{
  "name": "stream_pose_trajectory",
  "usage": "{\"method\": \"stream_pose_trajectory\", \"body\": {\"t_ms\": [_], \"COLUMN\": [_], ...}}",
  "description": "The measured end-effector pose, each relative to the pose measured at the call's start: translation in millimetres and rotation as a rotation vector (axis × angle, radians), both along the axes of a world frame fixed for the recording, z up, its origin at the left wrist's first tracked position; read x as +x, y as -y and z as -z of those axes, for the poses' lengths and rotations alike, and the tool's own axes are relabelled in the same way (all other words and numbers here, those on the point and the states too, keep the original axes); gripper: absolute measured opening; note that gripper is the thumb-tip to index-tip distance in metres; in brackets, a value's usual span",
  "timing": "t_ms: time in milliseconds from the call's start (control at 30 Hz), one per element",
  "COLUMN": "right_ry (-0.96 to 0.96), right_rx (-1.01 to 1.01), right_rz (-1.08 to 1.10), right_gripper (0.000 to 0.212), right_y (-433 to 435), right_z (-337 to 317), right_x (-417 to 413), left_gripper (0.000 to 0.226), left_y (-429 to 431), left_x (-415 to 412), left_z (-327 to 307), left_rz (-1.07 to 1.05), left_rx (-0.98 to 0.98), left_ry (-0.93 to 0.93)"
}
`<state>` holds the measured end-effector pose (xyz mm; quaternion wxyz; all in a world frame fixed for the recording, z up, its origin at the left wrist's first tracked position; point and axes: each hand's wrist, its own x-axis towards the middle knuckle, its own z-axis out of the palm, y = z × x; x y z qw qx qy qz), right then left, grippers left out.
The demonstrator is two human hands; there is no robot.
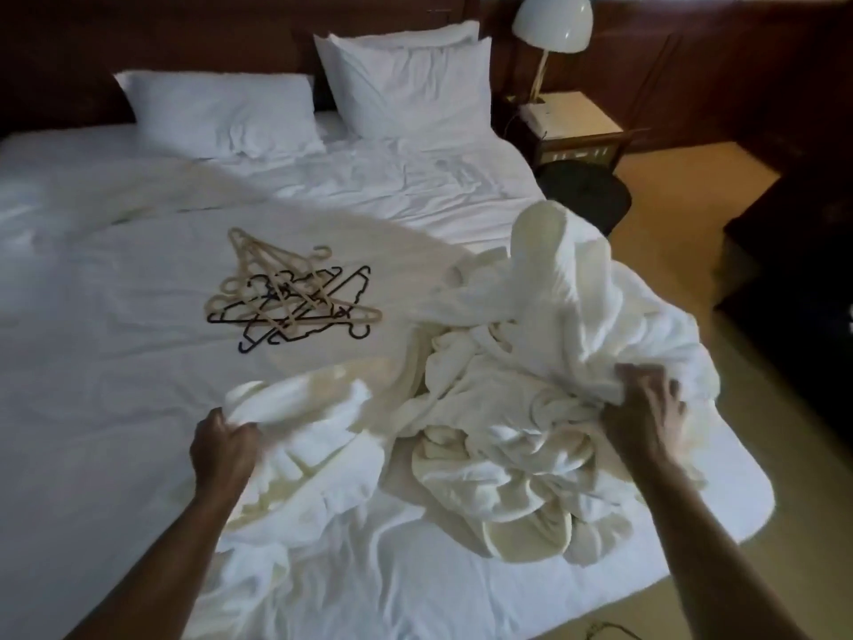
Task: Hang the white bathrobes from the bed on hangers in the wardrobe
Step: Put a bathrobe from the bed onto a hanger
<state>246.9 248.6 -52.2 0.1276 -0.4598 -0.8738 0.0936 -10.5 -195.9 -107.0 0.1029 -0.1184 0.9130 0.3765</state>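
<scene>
1. The white bathrobes lie in a crumpled heap on the near right part of the bed, with one fold standing up at the heap's far side
2. The left hand has its fingers curled round a bunched edge of robe cloth at the heap's left end
3. The right hand, somewhat blurred, is on the heap's right side, its fingers bent into the cloth and gripping a fold
4. A tangled pile of hangers, some black and some beige, lies on the bed beyond the left hand, apart from the robes
5. Two pillows lean against the headboard, and a white lamp stands on the nightstand to the bed's right
</scene>
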Motion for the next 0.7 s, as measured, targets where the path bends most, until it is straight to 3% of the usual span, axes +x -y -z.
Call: {"method": "stream_pose_trajectory", "body": {"t_ms": [67, 133, 233, 333, 400, 467, 567, 633, 700], "right_ry": [0.424, 0.543, 0.463, 0.287, 0.091, -0.055, 0.024, 0.141, 0.156], "right_rx": [-0.244, -0.354, -0.408, -0.224, -0.076, -0.05, -0.287, -0.318, -0.382], "right_rz": [-0.074, -0.07, 0.004, 0.038, -0.077, -0.278, -0.561, -0.714, -0.787], "right_gripper": [0.081, 0.091, 0.095, 0.1, 0.096, 0.089, 0.106, 0.123, 0.122], "right_y": [16, 10, -6, 18, 53, 99, 172, 213, 250], "right_z": [54, 68, 46, 15, 2, 5, 27, 39, 33], "right_x": [23, 30, 10, -10, -23, -41, -78, -110, -143], "left_gripper": [0.061, 0.061, 0.043, 0.05, 0.036, 0.023, 0.034, 0.043, 0.054], "left_y": [-2, -2, 2, 11, 16, 22, 38, 54, 73], "left_x": [12, 23, 38, 48, 53, 57, 57, 55, 49], "left_z": [-7, -7, -9, -19, -36, -57, -103, -138, -171], "left_rz": [0.009, 0.015, 0.062, 0.065, 0.035, 0.057, 0.18, 0.325, 0.424], "left_rx": [0.019, 0.03, 0.069, 0.141, 0.186, 0.216, 0.371, 0.534, 0.695], "left_ry": [0.005, 0.028, 0.096, 0.111, 0.128, 0.112, 0.114, 0.049, -0.004]}}
